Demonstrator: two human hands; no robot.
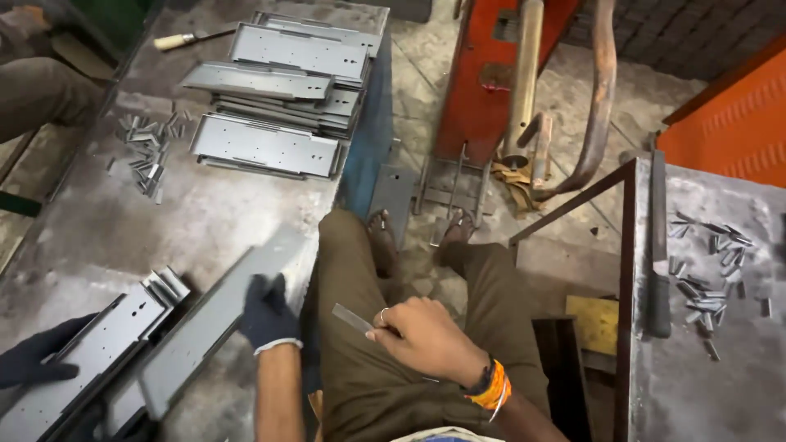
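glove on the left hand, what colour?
Dark navy, near black, with a pale cuff: the left hand grips a grey metal panel. Head view, the only one.

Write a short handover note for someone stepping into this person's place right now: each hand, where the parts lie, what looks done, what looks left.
Left hand, in a dark glove, has its grip on the edge of a long grey metal panel lying slantwise on the workbench.
Right hand, bare, pinches a small flat metal strip over the lap.
Another person's gloved hand rests on a punched panel at lower left.
Done: a stack of panels at the far end of the bench.
Left: loose small metal clips on the bench and more on the right table.
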